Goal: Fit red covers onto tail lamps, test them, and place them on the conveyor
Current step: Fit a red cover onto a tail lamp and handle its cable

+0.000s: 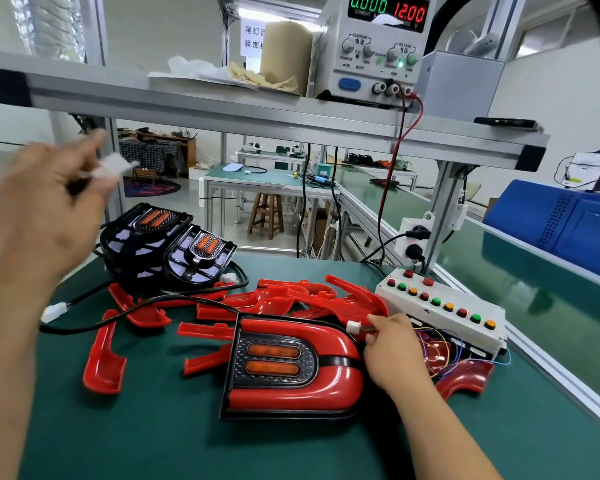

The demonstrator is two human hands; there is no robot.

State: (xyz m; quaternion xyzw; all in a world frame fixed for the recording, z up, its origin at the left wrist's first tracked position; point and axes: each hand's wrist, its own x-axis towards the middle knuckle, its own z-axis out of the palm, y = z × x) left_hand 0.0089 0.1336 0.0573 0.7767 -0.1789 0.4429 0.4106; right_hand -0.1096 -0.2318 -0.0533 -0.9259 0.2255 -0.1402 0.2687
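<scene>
Green desk, power supply on shelf above its back edge, display reading 12.00. Near front edge at the middle, tail lamp lying flat, red cover fitted. Behind it, loose covers strewn toward left edge. At back left corner, two bare lamps leaning together. Along right edge, white button box. Left hand raised over left edge, blurred, something white at fingertips, grip impossible to tell. Right hand just beside lamp's right end, pinching white plug on thin wires.
</scene>
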